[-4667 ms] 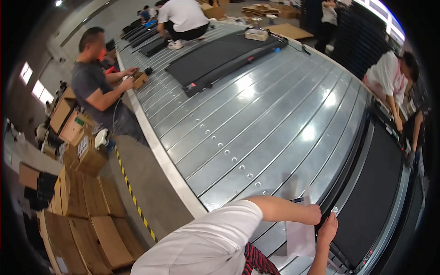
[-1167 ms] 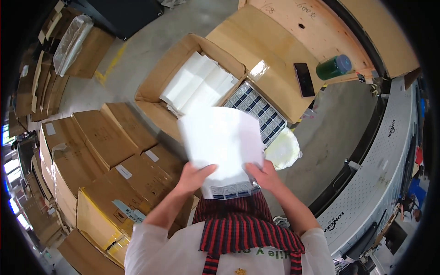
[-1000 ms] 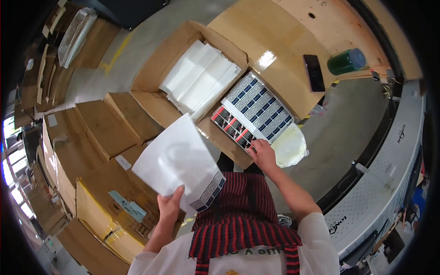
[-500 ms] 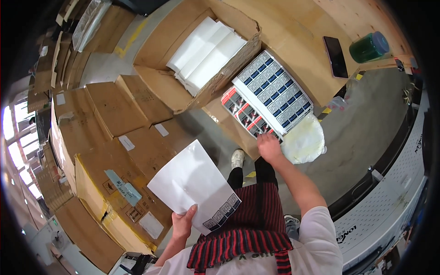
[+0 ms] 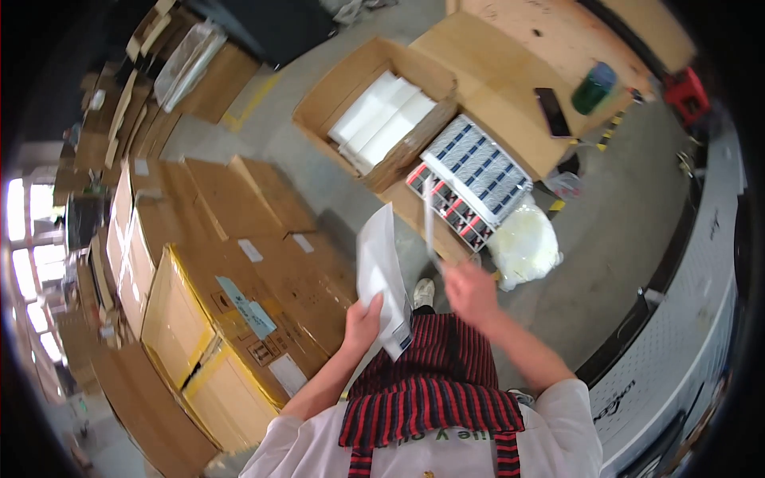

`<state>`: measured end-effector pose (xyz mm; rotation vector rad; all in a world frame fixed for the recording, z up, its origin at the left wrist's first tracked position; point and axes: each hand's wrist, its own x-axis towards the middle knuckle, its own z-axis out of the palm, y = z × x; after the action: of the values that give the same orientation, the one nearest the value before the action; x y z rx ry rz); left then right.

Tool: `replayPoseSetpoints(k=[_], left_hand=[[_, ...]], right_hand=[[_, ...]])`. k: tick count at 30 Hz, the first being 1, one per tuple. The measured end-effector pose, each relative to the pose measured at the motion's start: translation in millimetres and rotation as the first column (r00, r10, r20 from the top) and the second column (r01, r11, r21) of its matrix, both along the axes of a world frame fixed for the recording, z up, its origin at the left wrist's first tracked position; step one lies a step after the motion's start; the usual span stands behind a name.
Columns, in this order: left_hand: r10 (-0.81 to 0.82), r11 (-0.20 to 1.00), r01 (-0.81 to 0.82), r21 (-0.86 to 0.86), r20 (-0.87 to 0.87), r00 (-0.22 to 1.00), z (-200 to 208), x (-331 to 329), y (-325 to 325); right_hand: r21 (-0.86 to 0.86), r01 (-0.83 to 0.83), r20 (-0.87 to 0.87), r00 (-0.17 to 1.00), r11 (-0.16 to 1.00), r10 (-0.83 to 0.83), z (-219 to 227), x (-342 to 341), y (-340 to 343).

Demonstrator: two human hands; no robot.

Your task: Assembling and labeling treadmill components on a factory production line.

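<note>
My left hand (image 5: pixel 364 324) pinches a white sheet (image 5: pixel 378 267) by its lower left edge. The sheet is bowed and turned partly edge-on, with dark printed squares at its lower corner. In my right hand (image 5: pixel 470 293), blurred by motion, is a thin white sheet (image 5: pixel 429 219) seen almost edge-on, its far end standing up in front of the stacks. Beyond that hand lie a stack of red-and-black printed sheets (image 5: pixel 466 222) and, overlapping it, a stack of white sheets with blue bars and printed squares (image 5: pixel 476 166).
An open carton (image 5: pixel 323 131) with white stacks (image 5: pixel 382 115) inside stands beyond. A phone (image 5: pixel 552 112) and a green jar (image 5: pixel 593 89) rest on cardboard at the right. A crumpled clear plastic bag (image 5: pixel 526 243) sits beside the stacks. Large cartons (image 5: pixel 279 291) fill the left.
My right hand has come back from the red-and-black stack, lifting a sheet. My left hand has moved right, turning its sheet more edge-on. The view has shifted.
</note>
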<state>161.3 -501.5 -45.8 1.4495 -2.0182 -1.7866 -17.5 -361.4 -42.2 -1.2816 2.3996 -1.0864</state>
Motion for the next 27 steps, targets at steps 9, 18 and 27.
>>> replayPoseSetpoints(k=[9, 18, 27], left_hand=[[-0.536, 0.837, 0.546, 0.041, -0.137, 0.833, 80.6, -87.8, 53.2], [-0.848, 0.22, 0.973, -0.074, -0.508, 0.153, 124.0, -24.7, 136.2], [-0.681, -0.531, 0.843, -0.087, -0.547, -0.486, 209.0, 9.8, 156.1]], right_hand=[[0.203, 0.295, -0.176, 0.949, 0.934, -0.262, 88.5, 147.7, 87.5], [0.288, 0.788, -0.377, 0.616, 0.544, -0.692, 118.4, 294.4, 105.9], [-0.271, 0.809, 0.326, -0.434, -0.522, -0.84, 216.5, 381.3, 68.9]])
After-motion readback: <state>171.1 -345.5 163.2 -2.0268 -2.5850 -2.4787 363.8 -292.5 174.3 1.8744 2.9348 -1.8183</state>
